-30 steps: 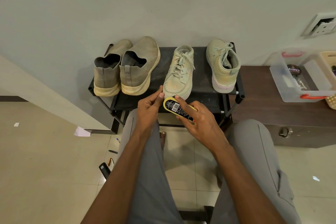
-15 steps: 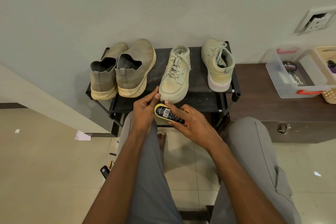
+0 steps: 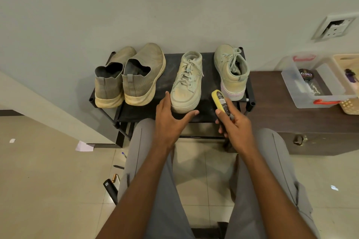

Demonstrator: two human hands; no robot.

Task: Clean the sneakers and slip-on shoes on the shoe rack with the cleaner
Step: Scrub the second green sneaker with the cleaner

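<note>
While our right hand (image 3: 236,128) grips the cleaner (image 3: 221,102) — sponge end up — our left hand (image 3: 171,120) is spread loose around the toe of one sneaker (image 3: 187,83) on the rack (image 3: 167,108); slip-ons (image 3: 128,77) sit beyond, left.

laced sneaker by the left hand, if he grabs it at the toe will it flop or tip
The laced sneaker probably lifts as one piece: its thick flat sole looks stiff. The soft-looking upper may dent a little under the left hand. Tipping seems unlikely, since it stands flat on the shoe rack; the loose laces could dangle.
</note>
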